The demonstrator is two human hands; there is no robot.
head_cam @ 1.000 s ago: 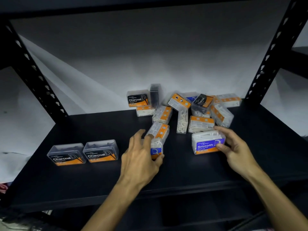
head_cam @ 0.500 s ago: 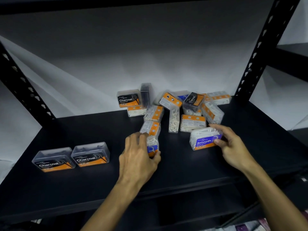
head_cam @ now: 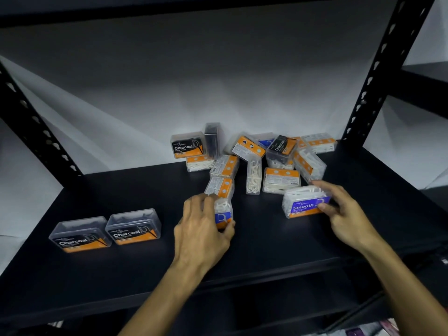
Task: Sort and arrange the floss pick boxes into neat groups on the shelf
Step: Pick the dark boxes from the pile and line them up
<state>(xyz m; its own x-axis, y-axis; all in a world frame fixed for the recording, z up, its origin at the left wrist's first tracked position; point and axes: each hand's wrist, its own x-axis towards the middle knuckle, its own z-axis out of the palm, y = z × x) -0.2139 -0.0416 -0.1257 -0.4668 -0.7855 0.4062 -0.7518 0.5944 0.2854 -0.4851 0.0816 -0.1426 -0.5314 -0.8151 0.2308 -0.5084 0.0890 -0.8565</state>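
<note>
- My left hand [head_cam: 202,229] is curled round a small white-pick box [head_cam: 223,213]: fingers over its top, thumb against the lower right corner; a second ago the fingers were looser above it, so the grip has tightened.
- That box stands on end under my palm, its blue and orange label facing me, most of it hidden by my knuckles.
- My right hand [head_cam: 345,214] pinches the Smooth box [head_cam: 306,202], fingers along the top back edge and thumb on the right end of the label; that grip looks the same as half a second ago.
- The Smooth box sits flat on the shelf [head_cam: 242,263], to the left of my right palm, label toward me, well apart from the box in my left hand.
- Compared with the earlier pictures, both boxes seem hardly shifted on the shelf; the view itself has swung a little.
- Just behind my left fingers an orange-backed box [head_cam: 221,187] leans toward the pile [head_cam: 257,156], touching or nearly touching the box I hold; I cannot tell which.
- The pile lies at the back centre of the shelf, a jumble of Charcoal and white-pick boxes tilted at all angles.
- Two Charcoal boxes [head_cam: 108,232] stand side by side at the front left, labels forward, well apart from my left hand.
</note>
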